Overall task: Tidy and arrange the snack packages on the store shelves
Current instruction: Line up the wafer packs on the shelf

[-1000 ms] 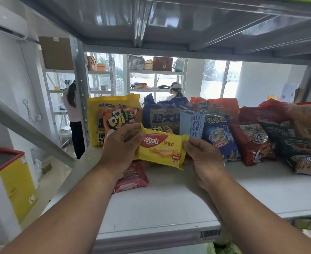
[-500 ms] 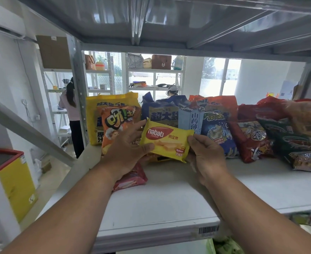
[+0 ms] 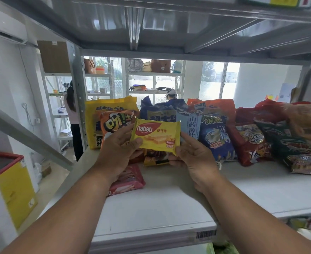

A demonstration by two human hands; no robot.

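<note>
We are working on the white shelf (image 3: 169, 204), under the grey deck of the one above. Along its back edge stands the row of large bags: the yellow bag (image 3: 96, 125) at the left end, the orange chip bag (image 3: 114, 123) leaning on its front, then the dark blue bag (image 3: 156, 112), the pale blue box (image 3: 194, 123), and red and dark green bags running toward the right end.

Over the last second the yellow wafer pack (image 3: 157, 137) has come up from near the shelf surface and levelled out; it now hangs in the air, label toward us, in front of the orange and dark blue bags. Our left hand (image 3: 119, 153) pinches its left edge, thumb on the front, and our right hand (image 3: 193, 156) pinches the lower right corner. Both hands are clamped on this one pack.

Lifting it has uncovered another small yellow pack (image 3: 154, 158) below. A pink wafer pack (image 3: 129, 182) lies flat near the left front edge.

We judge the pack is being squared up for placing upright; it is not yet set down.
</note>
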